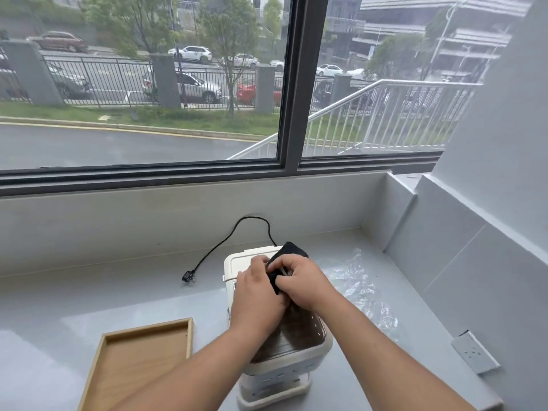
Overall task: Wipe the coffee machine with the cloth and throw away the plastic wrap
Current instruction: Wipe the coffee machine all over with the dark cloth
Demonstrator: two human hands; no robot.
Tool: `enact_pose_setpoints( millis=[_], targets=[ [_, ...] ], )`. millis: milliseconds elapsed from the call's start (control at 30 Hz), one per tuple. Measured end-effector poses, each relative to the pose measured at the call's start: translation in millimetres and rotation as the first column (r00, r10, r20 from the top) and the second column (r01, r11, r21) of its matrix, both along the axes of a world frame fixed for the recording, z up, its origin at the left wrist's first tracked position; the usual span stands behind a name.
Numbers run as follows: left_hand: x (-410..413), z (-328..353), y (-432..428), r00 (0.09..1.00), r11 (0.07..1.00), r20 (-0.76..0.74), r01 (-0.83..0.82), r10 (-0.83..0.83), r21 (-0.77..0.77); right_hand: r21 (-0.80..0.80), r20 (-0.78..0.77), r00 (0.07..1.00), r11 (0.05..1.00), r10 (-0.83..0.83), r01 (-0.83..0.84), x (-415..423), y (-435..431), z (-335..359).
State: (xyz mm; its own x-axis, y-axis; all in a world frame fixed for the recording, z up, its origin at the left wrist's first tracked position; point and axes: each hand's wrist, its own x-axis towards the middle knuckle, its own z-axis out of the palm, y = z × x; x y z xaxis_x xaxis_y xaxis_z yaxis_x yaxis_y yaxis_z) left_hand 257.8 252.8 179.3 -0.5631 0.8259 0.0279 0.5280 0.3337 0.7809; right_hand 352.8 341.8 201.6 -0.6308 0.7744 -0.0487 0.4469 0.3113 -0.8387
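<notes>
Both hands hold the black cloth (286, 256) over the cream plastic coffee machine (278, 345): left hand (256, 295) and right hand (299, 281) fingers pinch its folds. Crumpled clear plastic wrap (358, 283) lies on the counter just right, nearer the right hand.

Both hands cover much of the cream plastic coffee machine (237, 266) top and the crumpled black cloth (292, 251); the shallow wooden tray (142, 351) runs off the bottom edge.
</notes>
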Motion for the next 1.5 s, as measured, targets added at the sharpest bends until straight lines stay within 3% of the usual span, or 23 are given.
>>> enact_pose_setpoints(
  millis=[200,333,600,967,1100,1200,1267,1367,1500],
  targets=[
    [-47,18,-9,0.922,0.928,-0.199,0.280,-0.331,-0.246,-0.151,0.031,0.999,0.988,-0.019,0.024,-9,-23,4],
    [-62,22,-20,0.862,0.877,-0.231,0.381,-0.451,-0.291,-0.209,0.010,1.000,0.977,-0.029,0.031,-10,-41,1],
    [-72,19,-38,0.824,0.836,-0.212,0.454,-0.525,-0.307,-0.288,-0.011,0.997,0.955,-0.076,0.070,-10,-63,6],
    [-79,29,-33,0.741,0.750,-0.200,0.548,-0.641,-0.371,-0.280,-0.011,0.993,0.953,-0.120,0.112,-8,-82,6],
    [-80,45,-23,0.690,0.688,-0.177,0.591,-0.702,-0.421,-0.334,-0.116,0.983,0.938,-0.140,0.094,-2,-89,8],
    [-80,59,-13,0.725,0.724,-0.167,0.583,-0.669,-0.369,-0.370,-0.196,0.954,0.918,-0.226,0.142,9,-83,15],
    [-77,64,-8,0.734,0.753,-0.207,0.570,-0.647,-0.330,-0.333,-0.210,0.927,0.915,-0.310,0.230,19,-76,19],
    [-67,62,1,0.709,0.774,-0.317,0.544,-0.630,-0.324,-0.116,-0.121,0.920,0.926,-0.372,0.360,37,-59,17],
    [-50,51,14,0.713,0.809,-0.381,0.519,-0.588,-0.277,0.171,0.061,0.928,0.920,-0.368,0.353,58,-40,16]
  ],
)
